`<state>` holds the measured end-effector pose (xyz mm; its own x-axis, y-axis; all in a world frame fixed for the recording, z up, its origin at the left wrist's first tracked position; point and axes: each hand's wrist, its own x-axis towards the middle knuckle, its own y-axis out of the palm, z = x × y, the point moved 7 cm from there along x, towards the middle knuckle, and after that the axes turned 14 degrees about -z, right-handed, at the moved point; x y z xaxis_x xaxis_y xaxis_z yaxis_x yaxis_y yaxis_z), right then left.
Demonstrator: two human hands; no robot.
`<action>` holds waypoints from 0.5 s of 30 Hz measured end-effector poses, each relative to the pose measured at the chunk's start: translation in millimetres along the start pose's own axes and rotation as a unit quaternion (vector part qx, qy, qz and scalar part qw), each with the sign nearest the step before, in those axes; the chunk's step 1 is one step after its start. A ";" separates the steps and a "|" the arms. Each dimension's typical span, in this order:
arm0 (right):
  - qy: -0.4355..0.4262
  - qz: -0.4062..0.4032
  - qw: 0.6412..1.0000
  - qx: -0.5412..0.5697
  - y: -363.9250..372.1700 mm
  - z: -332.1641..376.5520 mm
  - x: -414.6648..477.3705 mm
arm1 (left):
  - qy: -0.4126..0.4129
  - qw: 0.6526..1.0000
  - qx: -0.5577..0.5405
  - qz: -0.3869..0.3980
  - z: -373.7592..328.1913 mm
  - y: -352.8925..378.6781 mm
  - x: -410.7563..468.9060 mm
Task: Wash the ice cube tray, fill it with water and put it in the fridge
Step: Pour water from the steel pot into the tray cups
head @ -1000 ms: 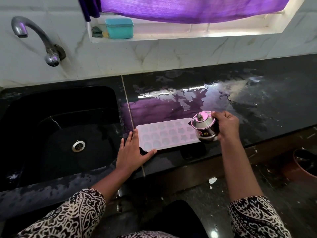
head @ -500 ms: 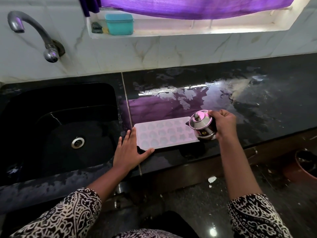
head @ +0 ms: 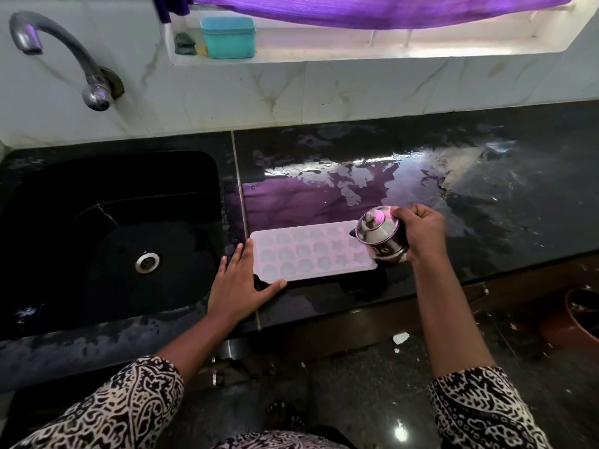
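A pale pink ice cube tray (head: 311, 254) with shaped cells lies flat on the wet black counter (head: 486, 202), just right of the sink. My left hand (head: 241, 286) rests flat against the tray's left end, thumb along its front corner. My right hand (head: 418, 231) grips a small steel kettle (head: 379, 233) with a knobbed lid, tilted with its spout over the tray's right end. I cannot tell whether water is flowing.
A black sink (head: 113, 241) with a metal drain lies at the left, under a curved tap (head: 61, 56) on the wall. A teal box (head: 228, 37) sits on the window ledge under a purple curtain. A brown pot (head: 580, 319) stands on the floor at the right.
The kettle has stayed tilted over the tray's right end, edging slightly toward the tray's far side. My left hand keeps its place at the tray's left end.
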<state>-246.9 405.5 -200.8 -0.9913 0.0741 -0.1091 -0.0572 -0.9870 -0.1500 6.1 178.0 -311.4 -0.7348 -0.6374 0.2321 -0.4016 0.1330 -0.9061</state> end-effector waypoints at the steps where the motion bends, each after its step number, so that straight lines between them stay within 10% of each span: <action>1: 0.000 0.003 1.000 0.000 0.4 0.0 0.4 | 0.000 1.000 0.001 0.001 -0.3 0.1 0.2; 15: 0.002 0.035 0.999 0.016 7.2 0.9 1.5 | 0.000 1.000 0.000 -0.010 -0.4 -0.8 -1.4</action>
<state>-248.9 398.4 -201.2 -0.9925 0.0060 -0.1224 0.0076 -0.9939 -0.1104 7.2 179.1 -310.9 -0.7268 -0.6399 0.2495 -0.4162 0.1213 -0.9012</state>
